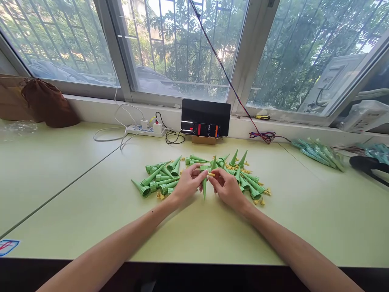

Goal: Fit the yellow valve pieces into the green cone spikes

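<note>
Between my two hands a green plastic plant-watering spike [204, 189] hangs point down, its wider threaded end up by my fingers. My left hand [191, 181] is closed around its upper part. In my right hand [226, 185] a small yellow plastic piece [211, 174] is pinched between thumb and fingers, close against the green spike. Whether the two pieces touch I cannot tell. Several more green spikes [158, 178] lie in a pile by my left hand, and others [251, 186] lie by my right. Small yellow pieces [261, 200] are scattered among them.
A dark tablet [206, 113] leans at the back, with a phone [207, 129] showing a timer before it. A power strip [142, 129] with cables stands back left. Bagged green pieces [319, 153] and a black curved object [369, 166] lie right. A brown pouch [50, 103] sits far left.
</note>
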Action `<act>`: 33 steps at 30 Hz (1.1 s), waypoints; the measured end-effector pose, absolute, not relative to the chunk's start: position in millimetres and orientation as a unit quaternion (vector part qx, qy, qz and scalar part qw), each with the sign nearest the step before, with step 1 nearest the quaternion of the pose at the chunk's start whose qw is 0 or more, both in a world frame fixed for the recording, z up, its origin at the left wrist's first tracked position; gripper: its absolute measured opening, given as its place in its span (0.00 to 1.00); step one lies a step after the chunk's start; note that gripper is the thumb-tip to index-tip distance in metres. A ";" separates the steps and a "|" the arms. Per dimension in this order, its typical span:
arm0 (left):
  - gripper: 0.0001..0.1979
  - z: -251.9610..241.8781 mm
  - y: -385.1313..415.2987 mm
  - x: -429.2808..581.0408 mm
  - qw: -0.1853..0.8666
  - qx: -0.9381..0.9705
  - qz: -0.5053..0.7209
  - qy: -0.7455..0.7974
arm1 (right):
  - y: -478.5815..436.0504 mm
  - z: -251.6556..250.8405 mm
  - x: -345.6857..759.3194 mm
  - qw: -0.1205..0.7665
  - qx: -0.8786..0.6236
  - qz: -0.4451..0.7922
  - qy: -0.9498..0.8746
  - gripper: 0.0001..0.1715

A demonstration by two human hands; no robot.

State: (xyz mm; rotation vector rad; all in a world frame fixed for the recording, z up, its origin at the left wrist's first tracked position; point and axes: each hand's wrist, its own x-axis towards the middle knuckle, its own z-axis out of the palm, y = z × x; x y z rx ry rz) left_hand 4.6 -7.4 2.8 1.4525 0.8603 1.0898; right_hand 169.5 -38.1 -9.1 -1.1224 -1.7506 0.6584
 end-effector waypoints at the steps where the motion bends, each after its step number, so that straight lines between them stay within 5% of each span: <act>1: 0.24 3.4 -7.8 4.8 0.538 0.599 0.463 0.370 | -38.0 -9.1 169.8 0.464 -0.455 0.266 -0.712 0.15; 33: 0.18 3.2 -8.7 2.5 0.429 0.686 0.442 0.388 | -36.6 -20.4 170.8 0.444 -0.430 0.156 -0.770 0.10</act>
